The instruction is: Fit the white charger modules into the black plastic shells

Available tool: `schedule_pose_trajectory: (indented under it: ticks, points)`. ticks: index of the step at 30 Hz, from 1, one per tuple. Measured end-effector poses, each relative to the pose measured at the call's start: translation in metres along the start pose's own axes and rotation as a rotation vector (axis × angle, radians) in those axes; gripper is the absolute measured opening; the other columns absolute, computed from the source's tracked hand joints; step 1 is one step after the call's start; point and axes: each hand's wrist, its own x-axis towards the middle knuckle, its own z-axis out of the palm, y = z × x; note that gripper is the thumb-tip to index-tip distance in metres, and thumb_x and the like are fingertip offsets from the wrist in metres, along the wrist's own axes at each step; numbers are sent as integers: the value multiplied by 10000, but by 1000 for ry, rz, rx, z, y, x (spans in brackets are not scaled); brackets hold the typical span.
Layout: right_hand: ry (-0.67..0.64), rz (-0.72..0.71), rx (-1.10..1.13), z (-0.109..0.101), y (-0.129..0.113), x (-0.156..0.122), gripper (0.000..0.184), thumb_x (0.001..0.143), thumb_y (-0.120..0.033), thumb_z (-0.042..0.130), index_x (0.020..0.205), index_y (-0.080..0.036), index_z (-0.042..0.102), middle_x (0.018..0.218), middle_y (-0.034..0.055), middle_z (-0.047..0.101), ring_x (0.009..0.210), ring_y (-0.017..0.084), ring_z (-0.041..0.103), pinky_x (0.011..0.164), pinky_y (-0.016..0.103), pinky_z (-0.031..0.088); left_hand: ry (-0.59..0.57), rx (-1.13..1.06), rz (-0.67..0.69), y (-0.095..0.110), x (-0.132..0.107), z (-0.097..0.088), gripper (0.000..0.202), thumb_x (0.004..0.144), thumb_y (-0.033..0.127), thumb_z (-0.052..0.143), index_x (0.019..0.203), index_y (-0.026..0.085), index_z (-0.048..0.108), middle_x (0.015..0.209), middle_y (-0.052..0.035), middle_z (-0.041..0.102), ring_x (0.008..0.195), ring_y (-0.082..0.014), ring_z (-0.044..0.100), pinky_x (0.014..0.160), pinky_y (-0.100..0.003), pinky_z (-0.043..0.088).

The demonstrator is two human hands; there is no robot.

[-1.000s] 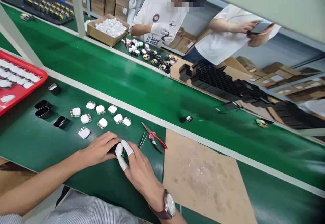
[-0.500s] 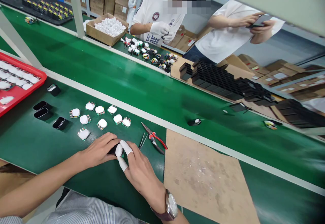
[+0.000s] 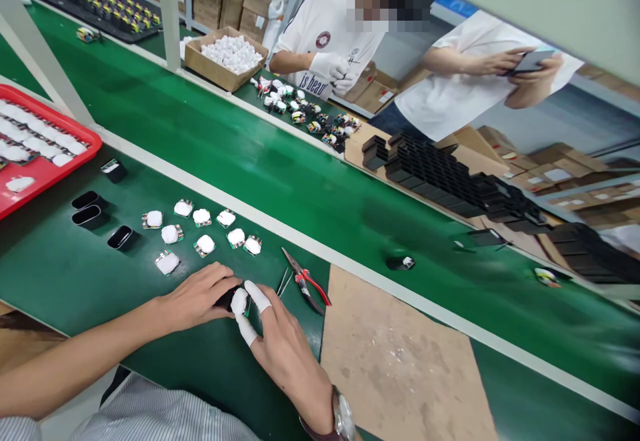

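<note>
Board (image 3: 239,301) sits just right of the left hand (image 3: 204,298), which grips a case (image 3: 226,299); the right hand (image 3: 287,346), nearer the board, pinches it between thumb and forefinger at the case's end. The board's long axis is unclear.

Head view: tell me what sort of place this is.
Probably an electronics assembly workshop: white-topped circuit boards lie on a green bench, a long green belt runs past, and black casings are massed beyond it.

A conveyor belt (image 3: 320,191), circuit boards (image 3: 204,245) and seemingly shelved cartons (image 3: 555,173) mark a factory.
</note>
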Motion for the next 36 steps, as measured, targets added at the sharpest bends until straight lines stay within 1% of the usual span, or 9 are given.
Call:
schedule_pose_trajectory:
  ticks: [6,12,17,19,21,25,28,32,36]
  points:
    - [-3,-9,14,-3,-1,5,535,1055,-201,511,1568,-197,362,1359,174,627,1147,317,709,896,470,662,26,4,15,2,1,-2,411,1046,384,635,1391,189,525,1195,-136,626,1008,-276,622,894,-442,581]
    - [42,-58,-106,-8,-11,13,449,1053,-178,505,1494,-140,430,1264,190,664,1065,314,734,837,458,670,50,17,35,2,0,1,405,1044,370,636,1390,187,535,1212,-141,639,1049,-292,637,947,-466,582]
    - [-25,-56,-128,-16,-16,18,414,1030,-192,550,1433,-128,480,1261,175,669,1136,291,706,861,404,663,91,17,-5,-8,-9,10,379,1075,429,561,1395,226,569,1250,-126,643,1098,-301,652,910,-422,595]
    - [-31,-46,-100,-19,-14,18,425,1042,-231,555,1445,-131,468,1271,165,668,1158,278,697,872,389,659,88,14,-9,-13,-10,13,399,1072,448,562,1407,230,563,1261,-117,638,1105,-296,655,906,-409,595]
    - [-16,-37,-65,-20,-11,15,468,1052,-262,563,1482,-129,435,1302,169,657,1178,277,692,900,401,656,82,0,-9,-13,-9,13,401,1067,426,577,1416,232,552,1264,-112,632,1112,-289,653,906,-398,593]
    - [-1,-16,52,-11,-2,6,570,1035,-270,625,1544,-181,385,1391,166,615,1225,283,679,976,449,642,69,-8,-17,-2,-4,8,367,1043,313,617,1396,226,562,1247,-111,638,1091,-279,644,933,-411,583]
    - [35,-2,174,2,7,1,628,1003,-267,684,1556,-252,388,1423,145,598,1286,273,654,1037,454,621,56,-9,-15,1,-2,6,388,1029,286,641,1403,224,557,1225,-113,644,1044,-270,633,920,-421,582]
    - [156,-47,242,16,13,-3,566,1006,-211,671,1526,-282,459,1366,120,655,1278,249,666,1061,448,614,68,-1,2,0,-4,5,407,1038,304,634,1424,217,538,1227,-126,634,1059,-276,620,936,-440,575]
    - [231,-98,198,16,11,-7,529,1020,-174,638,1516,-271,484,1334,121,687,1249,249,684,1027,443,632,51,12,-14,-2,-6,6,449,1030,333,653,1442,207,527,1234,-137,629,1058,-288,608,933,-458,568]
